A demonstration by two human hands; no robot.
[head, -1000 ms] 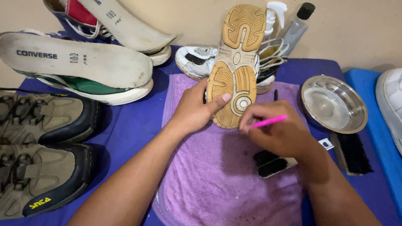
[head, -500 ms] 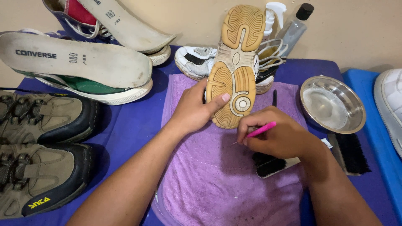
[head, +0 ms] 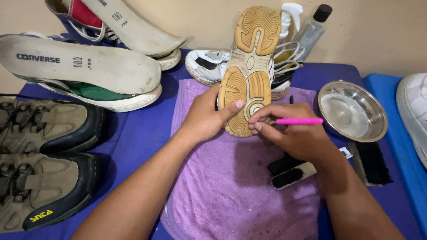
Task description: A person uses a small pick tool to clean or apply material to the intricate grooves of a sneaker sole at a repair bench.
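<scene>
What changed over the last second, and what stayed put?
The right hand shifted left and up, bringing the tip of the pink tool from the towel side onto the heel of the tan sole. The left hand kept its grip on the shoe's edge; the steel bowl and brushes stayed where they were.

**Hands on a shoe sole**

The left hand (head: 209, 118) holds a shoe (head: 247, 71) up on its heel, tan sole showing. The right hand (head: 293, 133) holds a pink stick (head: 299, 121), its tip at the sole. Below lies a purple towel (head: 231, 195). A metal bowl (head: 353, 116) with water sits to the right. Brown boots (head: 42, 160) lie on the left.
</scene>
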